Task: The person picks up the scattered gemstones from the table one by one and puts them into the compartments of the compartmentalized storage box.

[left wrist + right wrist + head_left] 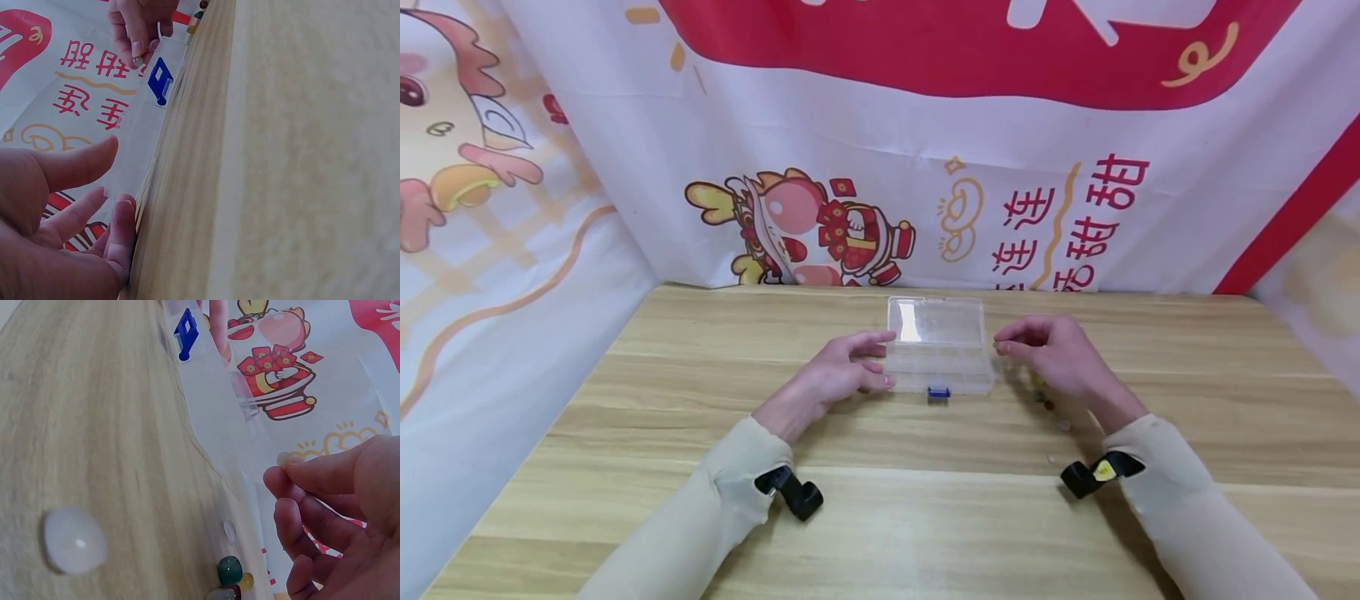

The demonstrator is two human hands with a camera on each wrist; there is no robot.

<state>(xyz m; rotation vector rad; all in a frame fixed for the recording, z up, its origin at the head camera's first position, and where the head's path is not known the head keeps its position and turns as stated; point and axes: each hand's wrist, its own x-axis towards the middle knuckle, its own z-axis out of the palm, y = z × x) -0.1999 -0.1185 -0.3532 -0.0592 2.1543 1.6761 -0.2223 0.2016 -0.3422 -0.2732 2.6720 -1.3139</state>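
A clear plastic compartment box [936,346] with a blue latch [938,392] lies shut on the wooden table [880,517]. My left hand [848,367] rests against the box's left end with its fingers [115,225] fairly straight and the thumb above the corner. My right hand [1048,352] hovers at the box's right end. Its thumb and forefinger pinch a small pale bead [284,460]. The box [212,419] and its latch [185,334] also show in the right wrist view.
Several loose beads [1043,398] lie on the table under my right hand, among them a green bead [230,570] and a larger white bead [74,540]. Printed cloth walls [925,167] close off the back and both sides.
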